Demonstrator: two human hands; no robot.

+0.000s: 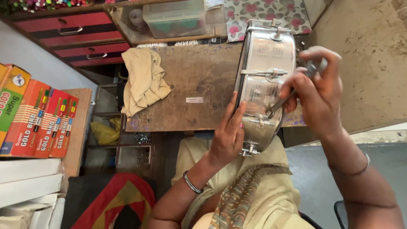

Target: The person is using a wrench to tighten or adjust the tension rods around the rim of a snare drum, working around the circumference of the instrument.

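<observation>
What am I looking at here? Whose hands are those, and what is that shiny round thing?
The picture comes from a camera worn on a person's head, looking down, so the hands are that person's own. The shiny round thing is a small metal drum standing on its edge on a worn wooden board. Little metal clamps run around its side. The left hand lies flat against the drum to steady it. The right hand holds a thin metal spanner, with its open end down by one of the clamps. A crumpled beige cloth also lies on the board. To one side stand colourful cardboard boxes, and behind the board are red drawers.
</observation>
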